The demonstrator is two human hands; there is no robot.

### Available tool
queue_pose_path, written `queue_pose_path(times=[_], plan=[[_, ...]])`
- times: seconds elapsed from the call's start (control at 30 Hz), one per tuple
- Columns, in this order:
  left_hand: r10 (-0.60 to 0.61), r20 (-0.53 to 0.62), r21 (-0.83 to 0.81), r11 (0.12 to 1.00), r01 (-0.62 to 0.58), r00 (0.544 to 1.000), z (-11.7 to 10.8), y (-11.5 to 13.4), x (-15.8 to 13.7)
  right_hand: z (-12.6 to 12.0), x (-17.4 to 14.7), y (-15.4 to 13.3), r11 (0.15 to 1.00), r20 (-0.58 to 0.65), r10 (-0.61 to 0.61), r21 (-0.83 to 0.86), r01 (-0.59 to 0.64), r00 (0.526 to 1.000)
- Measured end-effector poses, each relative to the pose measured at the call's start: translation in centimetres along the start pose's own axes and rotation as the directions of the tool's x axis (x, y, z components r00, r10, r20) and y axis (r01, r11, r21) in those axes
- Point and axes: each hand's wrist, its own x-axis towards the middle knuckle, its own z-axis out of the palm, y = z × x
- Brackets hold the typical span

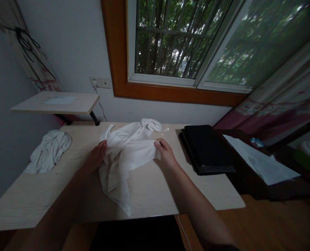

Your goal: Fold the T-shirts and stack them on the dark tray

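A crumpled piece of white clothing (134,146), perhaps a shirt, is stretched between my two hands over the desk. My left hand (99,153) pinches its left edge, with a narrow end of fabric standing up just above the fingers. At the other side, my right hand (165,150) grips a corner between thumb and fingers. Loose folds hang down toward the desk's front edge, and a bunched part lies on the desktop behind. The garment's exact kind is hidden by the folds.
Another crumpled white cloth (50,150) lies on the desk (155,195) at left, below a raised shelf (55,103). Black folders or a flat case (207,150) rest at right. Beyond are paper sheets (259,160) on a dark surface. A window (181,42) is behind.
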Motion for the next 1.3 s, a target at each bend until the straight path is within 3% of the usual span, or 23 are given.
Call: queue_pose_path(times=[0.13, 0.23, 0.3, 0.37, 0.43, 0.53, 0.63, 0.73, 0.8, 0.97, 1.03, 1.13, 1.23, 1.3], plan=[[0.113, 0.02, 0.142, 0.983, -0.115, 0.993, 0.4, -1.0, 0.1, -5.1, -0.7, -1.9, 0.979, -0.306, 0.019, 0.2, 0.045, 0.952], [0.167, 0.047, 0.267, 0.948, -0.174, 0.985, 0.4, -0.9, 0.2, -8.8, -1.8, -3.3, 0.941, -0.494, 0.024, 0.304, 0.147, 0.869], [0.163, 0.068, 0.339, 0.924, -0.176, 0.984, 0.1, -0.7, 0.4, -10.9, -3.0, -4.0, 0.929, -0.604, 0.0, 0.296, 0.224, 0.797], [0.148, 0.078, 0.395, 0.903, -0.167, 0.986, -0.4, -0.6, 0.6, -12.6, -4.5, -4.5, 0.956, -0.628, -0.025, 0.213, 0.202, 0.778], [0.119, 0.064, 0.436, 0.89, -0.135, 0.991, -0.9, -0.8, 0.9, -13.9, -6.0, -4.8, 0.987, -0.589, -0.02, 0.115, 0.108, 0.808], [0.029, 0.024, 0.463, 0.886, -0.037, 0.999, -1.5, -1.2, 1.2, -15.2, -7.9, -5.0, 0.986, -0.442, 0.007, -0.146, -0.08, 0.897], [0.002, -0.018, 0.476, 0.879, 0.007, 1.0, -1.6, -1.0, 1.4, -15.5, -8.4, -4.7, 0.836, -0.224, -0.069, -0.545, -0.067, 0.972], [0.091, -0.066, 0.485, 0.873, -0.048, 0.994, -1.0, 0.4, 1.3, -14.5, -7.8, -3.9, 0.617, -0.092, -0.224, -0.784, 0.068, 0.97], [0.175, -0.046, 0.455, 0.88, -0.136, 0.983, 0.1, 2.0, 0.8, -13.1, -7.0, -3.0, 0.553, -0.013, -0.247, -0.823, 0.13, 0.969], [0.375, 0.229, 0.263, 0.865, -0.428, 0.899, 3.5, 6.2, -2.4, -7.9, -5.2, -0.3, 0.631, 0.257, -0.093, -0.732, 0.257, 0.962], [0.374, 0.262, 0.212, 0.877, -0.432, 0.89, 4.5, 6.9, -3.8, -6.0, -4.8, 0.5, 0.632, 0.329, -0.041, -0.723, 0.28, 0.943], [0.329, 0.222, 0.193, 0.908, -0.372, 0.918, 4.8, 6.6, -5.3, -4.3, -4.6, 0.7, 0.623, 0.359, 0.035, -0.738, 0.261, 0.933], [0.305, 0.23, 0.17, 0.923, -0.346, 0.924, 3.8, 5.5, -5.9, -3.8, -4.9, 0.0, 0.644, 0.386, 0.115, -0.73, 0.227, 0.915], [0.314, 0.277, 0.131, 0.924, -0.36, 0.908, 2.6, 4.6, -6.2, -3.8, -5.4, -0.6, 0.687, 0.466, 0.195, -0.693, 0.219, 0.863]])
